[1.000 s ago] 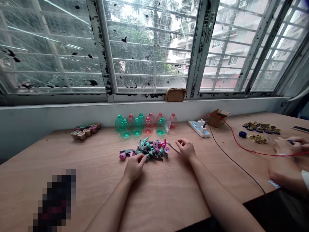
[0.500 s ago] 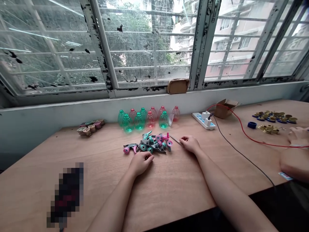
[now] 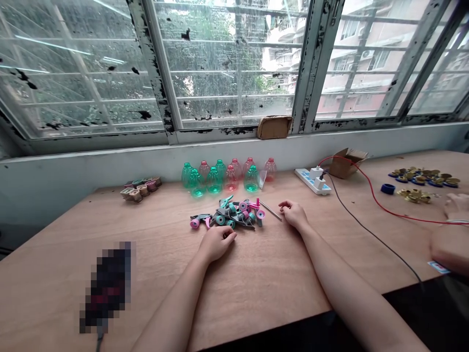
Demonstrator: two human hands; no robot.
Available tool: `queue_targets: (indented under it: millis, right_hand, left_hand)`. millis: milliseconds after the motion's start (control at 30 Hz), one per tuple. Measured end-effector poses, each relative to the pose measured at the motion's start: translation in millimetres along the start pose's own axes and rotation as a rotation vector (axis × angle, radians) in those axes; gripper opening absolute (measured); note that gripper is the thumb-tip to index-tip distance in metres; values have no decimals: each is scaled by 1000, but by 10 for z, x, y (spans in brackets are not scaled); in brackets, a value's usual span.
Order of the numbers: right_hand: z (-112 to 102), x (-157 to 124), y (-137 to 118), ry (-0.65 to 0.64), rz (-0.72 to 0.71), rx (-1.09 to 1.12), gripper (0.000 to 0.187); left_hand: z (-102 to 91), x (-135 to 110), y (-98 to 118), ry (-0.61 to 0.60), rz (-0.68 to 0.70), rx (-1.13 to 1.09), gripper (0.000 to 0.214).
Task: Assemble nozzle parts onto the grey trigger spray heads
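A heap of pink, teal and grey spray-trigger heads [image 3: 230, 218] lies in the middle of the wooden table [image 3: 256, 283]. My left hand [image 3: 217, 243] rests on the table just in front of the heap, fingers curled under, nothing visible in it. Right of the heap my right hand [image 3: 293, 214] lies with curled fingers, next to a thin metal rod [image 3: 270, 210]; whether it grips the rod is unclear. Several small green and pink bottles [image 3: 227, 177] stand behind the heap near the wall.
A row of small brownish and pink parts [image 3: 141, 189] sits at the back left. A white power strip [image 3: 312, 180], black and red cables, and an open cardboard box [image 3: 346, 163] are at the right. Another person's hand [image 3: 456, 205] works near gold and blue pieces [image 3: 421, 183].
The view has shifted a little. My left hand drew back slightly from the heap and my right hand closed in beside the rod. The other person's hand moved rightward.
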State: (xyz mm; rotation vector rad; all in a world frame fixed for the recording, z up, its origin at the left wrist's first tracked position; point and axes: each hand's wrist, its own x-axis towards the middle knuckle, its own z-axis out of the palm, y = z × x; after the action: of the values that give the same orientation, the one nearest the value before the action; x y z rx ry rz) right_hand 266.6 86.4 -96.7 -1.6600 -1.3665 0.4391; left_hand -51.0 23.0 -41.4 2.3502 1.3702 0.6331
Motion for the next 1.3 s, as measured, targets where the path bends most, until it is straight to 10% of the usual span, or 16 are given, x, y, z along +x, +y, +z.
queue_targets:
  millis: [1300]
  right_hand:
    - [205,-113,-354,-36,-104,-419,12]
  left_hand:
    - [-24,-5,-3,7,-15,-16,28]
